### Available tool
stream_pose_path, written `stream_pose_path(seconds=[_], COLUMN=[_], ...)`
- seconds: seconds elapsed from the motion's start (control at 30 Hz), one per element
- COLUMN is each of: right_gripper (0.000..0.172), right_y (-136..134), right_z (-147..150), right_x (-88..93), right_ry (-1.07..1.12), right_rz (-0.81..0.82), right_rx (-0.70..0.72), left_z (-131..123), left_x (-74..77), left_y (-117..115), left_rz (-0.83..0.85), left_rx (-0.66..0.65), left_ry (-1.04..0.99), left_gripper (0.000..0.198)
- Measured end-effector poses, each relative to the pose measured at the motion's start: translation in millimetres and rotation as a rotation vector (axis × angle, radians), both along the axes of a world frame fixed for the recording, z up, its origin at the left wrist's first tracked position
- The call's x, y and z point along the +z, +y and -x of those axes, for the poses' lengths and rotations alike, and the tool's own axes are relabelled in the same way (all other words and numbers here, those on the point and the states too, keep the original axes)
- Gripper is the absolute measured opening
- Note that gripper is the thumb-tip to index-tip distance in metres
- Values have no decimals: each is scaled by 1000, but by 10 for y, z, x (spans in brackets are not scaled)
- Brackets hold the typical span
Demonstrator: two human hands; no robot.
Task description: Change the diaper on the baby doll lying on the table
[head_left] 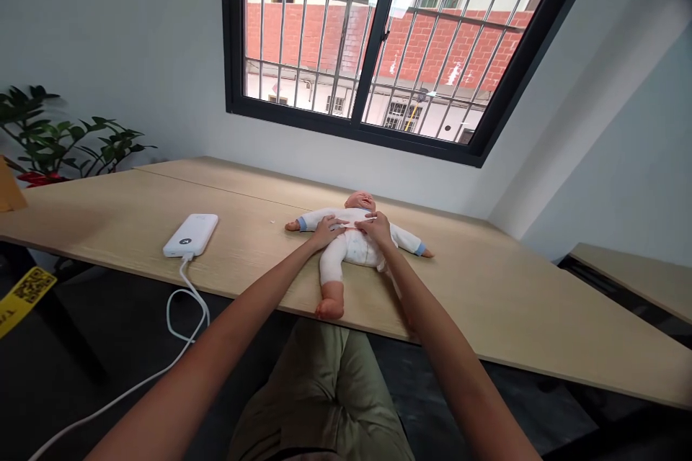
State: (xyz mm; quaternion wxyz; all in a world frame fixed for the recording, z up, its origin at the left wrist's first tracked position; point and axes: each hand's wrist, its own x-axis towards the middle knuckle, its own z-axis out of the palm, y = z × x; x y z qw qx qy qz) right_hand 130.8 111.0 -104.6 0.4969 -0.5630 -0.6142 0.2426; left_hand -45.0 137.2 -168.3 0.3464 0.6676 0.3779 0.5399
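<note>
A baby doll [360,248] lies on its back on the wooden table, head toward the window and arms spread wide. It wears a white shirt [354,215] with blue cuffs and collar, and white trousers [334,259]. One bare foot [330,301] points at the table's front edge; the other leg is mostly hidden behind my right forearm. At the doll's waist, my left hand [327,232] is closed on the shirt's lower edge. Opposite it, my right hand [377,229] pinches the same hem. A thin strip of pinkish doll skin shows between them.
To the left on the table [486,288] lies a white power bank [192,235], its white cable [189,295] hanging over the front edge. A potted plant [70,137] stands at the far left. Behind the table is a barred window [357,122]; another table [638,270] is at right.
</note>
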Motion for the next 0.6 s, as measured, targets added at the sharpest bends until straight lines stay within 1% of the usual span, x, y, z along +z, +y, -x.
stream_pose_path(seconds=[0.1, 0.2, 0.27, 0.43, 0.53, 0.6], right_gripper=[37, 39, 40, 44, 46, 44], right_y=[-2, -3, 1, 37, 76, 101], right_z=[-11, -19, -25, -53, -76, -85], right_x=[-2, -16, -35, -104, -153, -182], right_ry=[68, 121, 132, 89, 62, 48], right_rz=[90, 123, 120, 94, 75, 61], right_rx=[30, 55, 51, 14, -9, -10], left_z=[5, 4, 7, 41, 64, 70], left_x=[34, 62, 79, 117, 134, 146], left_y=[-31, -54, -73, -146, -189, -206], left_rz=[14, -6, -28, -200, -241, -298], left_rx=[19, 14, 7, 20, 39, 47], left_ry=[-21, 1, 47, 254, 283, 323], left_gripper=[17, 19, 20, 25, 25, 26])
